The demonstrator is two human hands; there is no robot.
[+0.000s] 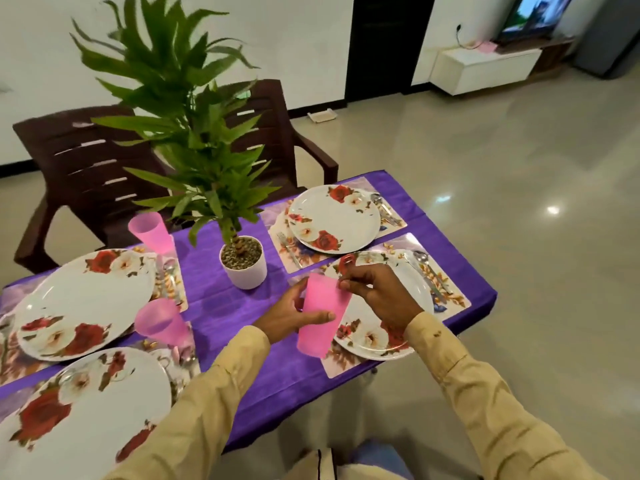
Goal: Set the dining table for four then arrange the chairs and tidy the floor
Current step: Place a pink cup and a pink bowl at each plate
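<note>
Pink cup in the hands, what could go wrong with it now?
The left hand grips the pink cup at a tilt while the right hand pinches its rim; a slip might knock it against the plate beside it. The potted plant stands close by, so a careless elbow could perhaps tip it over.

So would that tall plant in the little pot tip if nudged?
Likely top-heavy: the foliage towers over the small white pot, so a high nudge could tip it. Pebbles filling the pot probably add steadying weight.
</note>
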